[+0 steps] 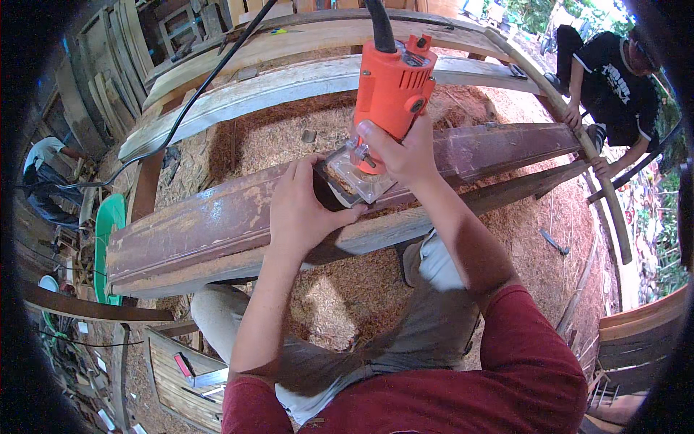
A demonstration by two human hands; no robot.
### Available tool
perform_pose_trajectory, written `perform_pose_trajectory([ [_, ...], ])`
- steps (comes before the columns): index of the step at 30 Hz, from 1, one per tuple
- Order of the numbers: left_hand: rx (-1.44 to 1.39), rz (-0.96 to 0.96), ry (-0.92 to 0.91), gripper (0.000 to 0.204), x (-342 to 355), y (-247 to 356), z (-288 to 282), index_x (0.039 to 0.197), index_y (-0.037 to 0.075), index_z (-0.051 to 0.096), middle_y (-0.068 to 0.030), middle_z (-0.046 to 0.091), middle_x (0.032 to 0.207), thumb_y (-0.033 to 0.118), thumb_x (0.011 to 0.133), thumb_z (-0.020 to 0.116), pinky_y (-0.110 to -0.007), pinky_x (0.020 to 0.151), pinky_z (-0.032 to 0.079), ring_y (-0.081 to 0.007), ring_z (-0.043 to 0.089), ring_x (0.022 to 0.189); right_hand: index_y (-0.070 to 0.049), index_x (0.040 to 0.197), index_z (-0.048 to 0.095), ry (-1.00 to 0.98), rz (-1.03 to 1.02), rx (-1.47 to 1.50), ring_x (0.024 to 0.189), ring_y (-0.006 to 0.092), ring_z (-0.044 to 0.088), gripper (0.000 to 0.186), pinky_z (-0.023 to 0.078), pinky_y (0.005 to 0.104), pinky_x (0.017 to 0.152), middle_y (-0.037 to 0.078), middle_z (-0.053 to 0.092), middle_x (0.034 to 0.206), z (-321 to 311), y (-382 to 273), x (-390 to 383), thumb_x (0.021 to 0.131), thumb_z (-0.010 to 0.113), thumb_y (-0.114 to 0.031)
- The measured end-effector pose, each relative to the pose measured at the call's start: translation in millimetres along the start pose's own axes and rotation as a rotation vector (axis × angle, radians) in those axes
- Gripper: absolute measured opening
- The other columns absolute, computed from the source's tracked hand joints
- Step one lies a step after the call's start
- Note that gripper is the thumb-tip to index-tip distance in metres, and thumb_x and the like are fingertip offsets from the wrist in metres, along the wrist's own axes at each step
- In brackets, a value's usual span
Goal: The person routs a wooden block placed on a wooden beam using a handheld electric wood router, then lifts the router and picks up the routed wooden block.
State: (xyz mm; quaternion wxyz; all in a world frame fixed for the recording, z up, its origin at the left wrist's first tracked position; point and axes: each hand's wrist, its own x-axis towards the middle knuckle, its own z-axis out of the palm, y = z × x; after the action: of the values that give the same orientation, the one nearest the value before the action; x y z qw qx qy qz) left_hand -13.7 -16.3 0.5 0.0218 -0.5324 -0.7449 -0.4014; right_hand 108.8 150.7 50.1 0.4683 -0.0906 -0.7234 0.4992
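Note:
An orange handheld router with a clear square base stands over a long, worn maroon-painted board lying across the middle of the view. My right hand wraps round the lower part of the router body, thumb across its front. My left hand is closed at the left side of the base, fingertips on its upper corner and thumb at the lower edge by a dark piece; the board continues beneath. The router's bit is hidden from view.
Pale planks lie behind the board over shaving-strewn ground. A black cord runs leftward. A co-worker at right grips a long wooden pole; another person bends at far left near a green plastic chair.

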Motion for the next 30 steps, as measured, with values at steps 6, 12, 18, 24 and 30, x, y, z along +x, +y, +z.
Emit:
perform_pose_trajectory([
  [6,0.009,0.016,0.020,0.094,-0.4,-0.8,0.2,0.131,-0.001,0.060,-0.0174,0.067,0.117,0.043,0.059,0.101,-0.047,0.098,0.055,-0.0383,0.066,0.113,-0.002,0.116,0.071,0.001,-0.028,-0.032,0.090,0.0165,0.074,0.044,0.060,0.0350,0.084,0.007,0.078,0.103,0.3,1.6,-0.2,0.084,0.088,-0.027],
  [12,0.023,0.062,0.041,0.093,0.9,-1.0,0.8,0.130,-0.001,0.060,-0.0180,0.067,0.118,0.044,0.059,0.101,-0.047,0.099,0.055,-0.0386,0.066,0.113,-0.002,0.117,0.071,0.006,0.035,-0.025,0.090,0.0164,0.074,0.046,0.060,0.0352,0.083,0.008,0.078,0.103,1.4,2.3,1.2,0.083,0.089,-0.026],
  [18,0.014,0.045,0.037,0.091,0.1,-0.3,-0.8,0.129,0.000,0.061,-0.0185,0.067,0.118,0.044,0.060,0.100,-0.048,0.099,0.055,-0.0386,0.066,0.113,-0.002,0.118,0.070,0.003,0.028,-0.019,0.090,0.0152,0.072,0.047,0.059,0.0348,0.084,0.007,0.077,0.103,6.4,8.6,7.5,0.082,0.089,-0.025],
  [24,0.004,0.017,0.064,0.090,-0.5,1.9,6.8,0.128,0.000,0.061,-0.0179,0.068,0.116,0.044,0.059,0.099,-0.048,0.097,0.056,-0.0390,0.067,0.111,-0.003,0.116,0.070,0.016,0.004,-0.007,0.088,0.0158,0.072,0.046,0.059,0.0353,0.083,0.007,0.076,0.101,4.8,6.9,7.7,0.082,0.089,-0.028],
  [30,0.021,0.024,0.080,0.090,-0.4,4.0,5.9,0.127,-0.001,0.061,-0.0182,0.068,0.114,0.044,0.059,0.099,-0.048,0.096,0.056,-0.0390,0.068,0.109,-0.003,0.118,0.069,0.011,0.019,-0.055,0.088,0.0149,0.071,0.046,0.059,0.0349,0.082,0.006,0.076,0.102,1.9,3.6,6.4,0.083,0.089,-0.026],
])
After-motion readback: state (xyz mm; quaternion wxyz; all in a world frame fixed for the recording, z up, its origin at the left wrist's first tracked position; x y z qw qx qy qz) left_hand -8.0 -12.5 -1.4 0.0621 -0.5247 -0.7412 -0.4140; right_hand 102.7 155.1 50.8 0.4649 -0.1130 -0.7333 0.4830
